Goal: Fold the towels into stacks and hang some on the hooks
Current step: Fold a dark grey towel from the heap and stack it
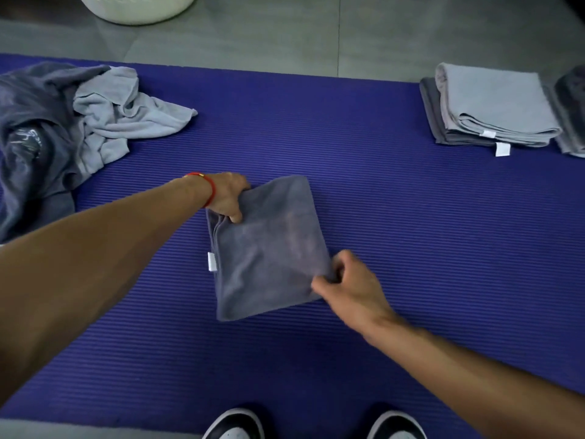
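Observation:
A dark grey towel (pixel 269 248), folded into a small square with a white tag on its left edge, lies in the middle of the purple mat (pixel 443 248). My left hand (pixel 229 196) grips its far left corner, thumb on top. My right hand (pixel 351 282) pinches its near right corner. A stack of folded towels (pixel 493 106), light grey on top of dark grey, sits at the mat's far right. At the far left lies a heap of unfolded towels (pixel 72 122), dark grey and light grey.
A white laundry basket (pixel 136 7) stands on the grey tiled floor beyond the mat. Another folded pile (pixel 573 115) is cut off by the right edge. My two shoes (pixel 237 423) show at the mat's near edge.

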`<action>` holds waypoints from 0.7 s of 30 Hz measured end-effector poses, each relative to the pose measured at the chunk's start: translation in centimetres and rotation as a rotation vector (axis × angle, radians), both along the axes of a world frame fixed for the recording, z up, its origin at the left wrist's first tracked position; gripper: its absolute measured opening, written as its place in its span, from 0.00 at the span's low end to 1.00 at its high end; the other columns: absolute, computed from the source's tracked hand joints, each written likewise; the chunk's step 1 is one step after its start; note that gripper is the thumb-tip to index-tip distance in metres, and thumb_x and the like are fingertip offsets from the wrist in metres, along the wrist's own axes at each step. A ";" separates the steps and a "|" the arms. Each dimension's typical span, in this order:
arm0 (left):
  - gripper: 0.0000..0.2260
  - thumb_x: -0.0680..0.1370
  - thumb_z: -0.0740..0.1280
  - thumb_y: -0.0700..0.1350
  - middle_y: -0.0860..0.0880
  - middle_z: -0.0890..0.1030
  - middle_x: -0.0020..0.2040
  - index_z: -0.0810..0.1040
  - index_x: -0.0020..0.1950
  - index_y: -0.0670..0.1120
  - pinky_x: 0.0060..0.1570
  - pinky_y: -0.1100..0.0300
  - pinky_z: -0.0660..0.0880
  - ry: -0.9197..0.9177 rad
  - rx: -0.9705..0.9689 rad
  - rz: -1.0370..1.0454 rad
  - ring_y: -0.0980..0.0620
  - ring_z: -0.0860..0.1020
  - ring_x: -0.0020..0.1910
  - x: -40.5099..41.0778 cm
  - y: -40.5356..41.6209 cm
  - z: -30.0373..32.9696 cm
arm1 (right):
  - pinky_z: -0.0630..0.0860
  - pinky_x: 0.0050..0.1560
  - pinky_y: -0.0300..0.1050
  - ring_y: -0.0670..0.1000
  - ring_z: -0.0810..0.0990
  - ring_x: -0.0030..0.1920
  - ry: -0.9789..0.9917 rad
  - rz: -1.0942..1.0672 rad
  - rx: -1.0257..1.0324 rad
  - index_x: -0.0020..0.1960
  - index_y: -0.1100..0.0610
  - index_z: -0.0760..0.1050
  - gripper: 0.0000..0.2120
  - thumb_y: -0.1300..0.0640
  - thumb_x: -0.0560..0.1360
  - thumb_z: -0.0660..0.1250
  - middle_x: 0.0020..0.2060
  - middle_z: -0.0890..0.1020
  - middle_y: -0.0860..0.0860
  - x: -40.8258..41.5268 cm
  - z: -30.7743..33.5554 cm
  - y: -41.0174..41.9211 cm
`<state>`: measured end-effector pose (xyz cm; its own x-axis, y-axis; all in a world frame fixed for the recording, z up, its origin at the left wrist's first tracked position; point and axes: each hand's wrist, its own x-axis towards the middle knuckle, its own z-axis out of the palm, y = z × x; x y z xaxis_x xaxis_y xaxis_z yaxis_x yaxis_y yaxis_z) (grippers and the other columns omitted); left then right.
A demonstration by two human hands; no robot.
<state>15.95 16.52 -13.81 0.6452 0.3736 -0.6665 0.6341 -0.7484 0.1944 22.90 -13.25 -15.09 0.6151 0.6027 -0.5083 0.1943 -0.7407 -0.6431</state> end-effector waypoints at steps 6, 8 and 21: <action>0.20 0.73 0.78 0.44 0.49 0.85 0.58 0.80 0.63 0.44 0.63 0.52 0.77 -0.192 -0.844 0.606 0.50 0.83 0.59 -3.6 -6.1 -0.8 | 0.82 0.50 0.50 0.48 0.85 0.47 0.005 -0.593 0.325 0.61 0.50 0.71 0.21 0.46 0.73 0.75 0.47 0.84 0.47 9.7 0.5 -0.4; 0.16 0.74 0.78 0.47 0.47 0.87 0.53 0.82 0.58 0.44 0.58 0.50 0.81 -0.280 -0.690 0.617 0.48 0.85 0.55 -4.1 -8.9 -2.6 | 0.83 0.51 0.52 0.49 0.85 0.48 0.072 -0.540 0.191 0.65 0.51 0.71 0.31 0.35 0.70 0.74 0.50 0.85 0.47 11.3 -1.2 -0.9; 0.38 0.77 0.70 0.32 0.42 0.80 0.64 0.66 0.70 0.72 0.58 0.44 0.80 -0.571 -0.937 0.664 0.43 0.83 0.59 -2.7 -11.0 0.7 | 0.82 0.47 0.46 0.48 0.85 0.48 0.098 -0.405 0.255 0.65 0.38 0.64 0.24 0.50 0.77 0.74 0.49 0.83 0.50 7.9 0.1 -5.7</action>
